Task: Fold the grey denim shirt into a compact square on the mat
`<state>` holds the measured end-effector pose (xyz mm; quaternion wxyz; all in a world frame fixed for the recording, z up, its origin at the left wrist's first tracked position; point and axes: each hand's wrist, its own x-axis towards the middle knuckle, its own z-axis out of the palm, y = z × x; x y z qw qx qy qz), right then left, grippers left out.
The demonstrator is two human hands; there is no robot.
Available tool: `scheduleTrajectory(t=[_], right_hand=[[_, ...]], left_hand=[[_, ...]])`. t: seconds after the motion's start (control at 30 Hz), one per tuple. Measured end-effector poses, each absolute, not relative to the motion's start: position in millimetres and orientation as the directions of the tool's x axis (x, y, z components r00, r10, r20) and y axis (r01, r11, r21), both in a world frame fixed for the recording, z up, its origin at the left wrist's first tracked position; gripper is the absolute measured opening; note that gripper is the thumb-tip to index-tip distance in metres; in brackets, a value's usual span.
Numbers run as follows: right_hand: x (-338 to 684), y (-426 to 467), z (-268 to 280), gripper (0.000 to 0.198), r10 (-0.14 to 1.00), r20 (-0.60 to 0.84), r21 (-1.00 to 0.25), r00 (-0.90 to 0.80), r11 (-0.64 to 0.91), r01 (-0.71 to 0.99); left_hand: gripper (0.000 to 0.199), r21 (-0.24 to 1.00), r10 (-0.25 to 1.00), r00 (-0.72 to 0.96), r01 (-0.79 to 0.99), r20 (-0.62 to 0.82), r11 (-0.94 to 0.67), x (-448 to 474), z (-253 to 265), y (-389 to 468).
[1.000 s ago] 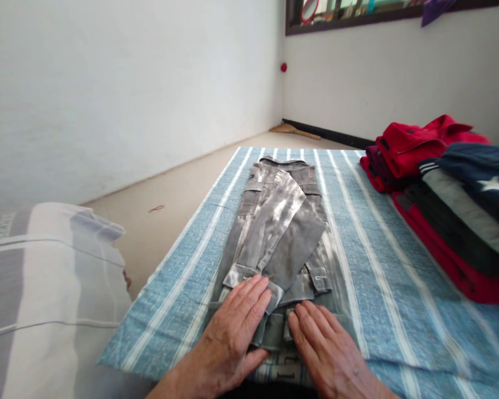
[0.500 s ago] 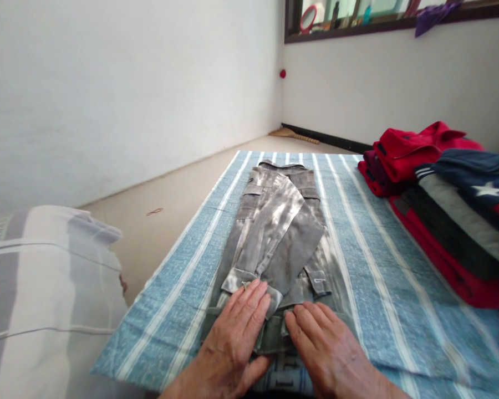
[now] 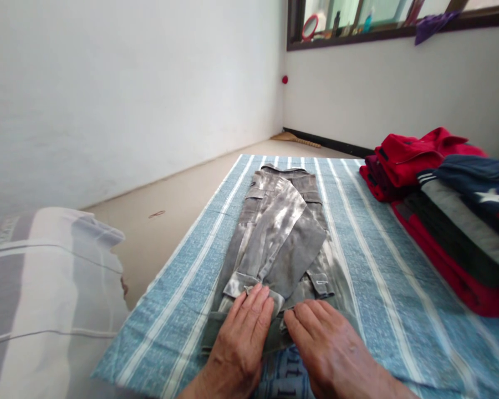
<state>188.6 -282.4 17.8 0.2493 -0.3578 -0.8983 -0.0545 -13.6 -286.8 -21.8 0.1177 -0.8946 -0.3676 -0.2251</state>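
Observation:
A grey, white-mottled camouflage jacket lies lengthwise on a blue striped cloth, its collar at the far end and its sleeves folded in over the body. Across the near sleeve's cuff and the lower hem rests my left hand, fingers stretched out flat and its thumb hidden. My right hand has its fingers bent over the jacket's bottom edge; its thumb is out of sight beneath. Dark printed letters show on a pale blue fabric between the two wrists.
The striped cloth covers a raised flat surface. Folded clothes, red, grey and navy, are stacked at the right. A grey-and-white fabric bundle stands at the near left. A broom lies on the floor by the far corner.
My right hand has turned slightly and its fingers are more bent at the hem. My left thumb, visible before, is now hidden. The view has tilted up a little.

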Motion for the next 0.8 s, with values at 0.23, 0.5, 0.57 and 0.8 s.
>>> scheduleTrajectory(t=[0.23,0.5,0.57,0.8], right_hand=[[185,-290,-2,0.035,0.557,0.637,0.061,-0.533,0.653,0.755],[185,-294,-18,0.037,0.56,0.68,0.059,-0.473,0.601,0.797],[182,-295,-17,0.038,0.579,0.681,0.036,-0.448,0.584,0.811],[179,-281,-1,0.024,0.728,0.478,0.015,-0.493,0.554,0.833]], left_hand=[[0.062,-0.075,0.6,0.688,0.68,0.408,-0.729,-13,-15,-282],[0.055,-0.106,0.626,0.72,0.678,0.299,-0.728,-9,9,-273],[0.052,-0.123,0.609,0.74,0.659,0.286,-0.742,-9,15,-271],[0.048,0.002,0.656,0.743,0.662,0.137,-0.75,-4,39,-256]])
